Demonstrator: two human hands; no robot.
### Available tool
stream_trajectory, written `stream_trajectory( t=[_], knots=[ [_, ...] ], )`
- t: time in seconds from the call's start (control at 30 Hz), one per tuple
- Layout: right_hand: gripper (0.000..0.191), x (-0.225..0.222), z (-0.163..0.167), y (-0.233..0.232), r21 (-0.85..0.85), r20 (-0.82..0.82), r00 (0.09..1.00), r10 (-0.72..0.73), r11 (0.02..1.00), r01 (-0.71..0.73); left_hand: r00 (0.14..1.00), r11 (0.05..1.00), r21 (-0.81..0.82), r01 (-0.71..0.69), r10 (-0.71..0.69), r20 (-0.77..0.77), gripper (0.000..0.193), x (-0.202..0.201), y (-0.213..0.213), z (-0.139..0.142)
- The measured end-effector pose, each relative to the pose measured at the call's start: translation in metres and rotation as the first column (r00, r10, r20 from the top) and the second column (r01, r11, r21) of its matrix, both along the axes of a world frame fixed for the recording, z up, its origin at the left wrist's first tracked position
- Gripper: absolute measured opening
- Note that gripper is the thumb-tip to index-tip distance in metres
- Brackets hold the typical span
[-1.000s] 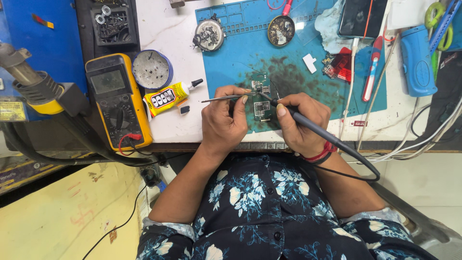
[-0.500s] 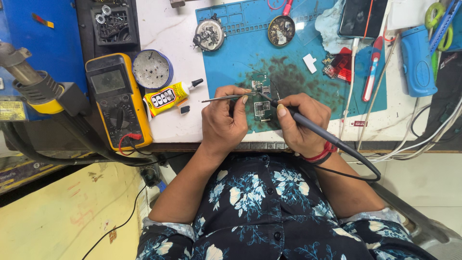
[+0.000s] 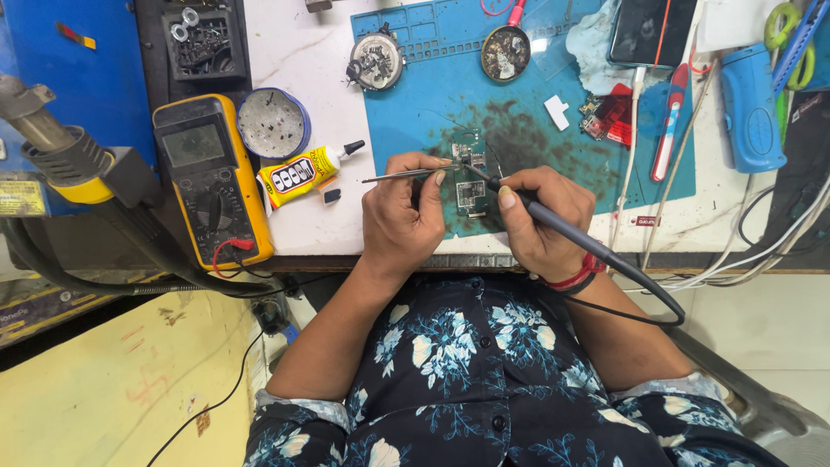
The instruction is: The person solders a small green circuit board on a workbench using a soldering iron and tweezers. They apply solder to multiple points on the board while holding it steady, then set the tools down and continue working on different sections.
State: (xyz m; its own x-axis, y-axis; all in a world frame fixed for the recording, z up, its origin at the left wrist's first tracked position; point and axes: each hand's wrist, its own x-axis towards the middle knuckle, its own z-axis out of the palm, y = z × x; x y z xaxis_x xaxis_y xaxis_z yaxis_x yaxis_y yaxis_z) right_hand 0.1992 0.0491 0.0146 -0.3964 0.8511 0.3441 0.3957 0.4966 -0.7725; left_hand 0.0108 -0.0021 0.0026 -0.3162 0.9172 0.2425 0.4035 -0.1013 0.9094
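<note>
A small green circuit board [image 3: 469, 183] lies on the blue work mat [image 3: 432, 78] near the bench's front edge. My left hand [image 3: 405, 218] grips thin metal tweezers [image 3: 393, 176] whose tips point right onto the board's top. My right hand [image 3: 543, 223] holds a dark soldering iron [image 3: 553, 220] like a pen, its tip touching the board near the tweezers. The iron's black cable loops off to the right past my wrist.
A yellow multimeter [image 3: 210, 177], a round tin [image 3: 272, 121] and a yellow glue tube [image 3: 303, 171] sit left of the mat. Two round metal parts [image 3: 506, 52], a phone [image 3: 648, 30], a red-white pen tool [image 3: 670, 121] and a blue holder [image 3: 750, 104] lie beyond and right. A hot-air nozzle [image 3: 60, 151] juts out at left.
</note>
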Motion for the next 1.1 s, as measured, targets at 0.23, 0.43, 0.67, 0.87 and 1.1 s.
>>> stream_trajectory(
  t=[0.23,0.43,0.67,0.87,1.1],
  knots=[
    [0.013,0.0010,-0.0006,0.0004,-0.001,0.004,1.000,0.002,1.000,-0.002,1.000,1.000,-0.014,-0.005,0.005,-0.001,0.012,0.0001,0.0002,0.0002],
    [0.013,0.0009,0.0000,0.0004,-0.004,-0.005,1.000,0.001,1.000,-0.001,1.000,1.000,-0.004,0.002,-0.002,0.003,0.013,-0.0004,0.0002,0.0000],
    [0.014,0.0005,0.0002,0.0005,-0.017,-0.008,1.000,-0.001,1.000,0.001,1.000,1.000,-0.010,0.001,-0.001,-0.006,0.013,-0.0004,-0.0001,-0.0005],
    [0.014,0.0012,-0.0001,0.0007,-0.013,0.001,1.000,0.000,1.000,0.000,1.000,1.000,-0.011,-0.003,0.003,-0.007,0.012,0.0002,-0.0004,-0.0013],
    [0.014,0.0009,-0.0007,0.0005,-0.014,0.007,1.000,-0.009,1.000,0.009,1.000,1.000,-0.011,0.000,0.000,0.009,0.013,-0.0002,-0.0003,-0.0012]
  ],
)
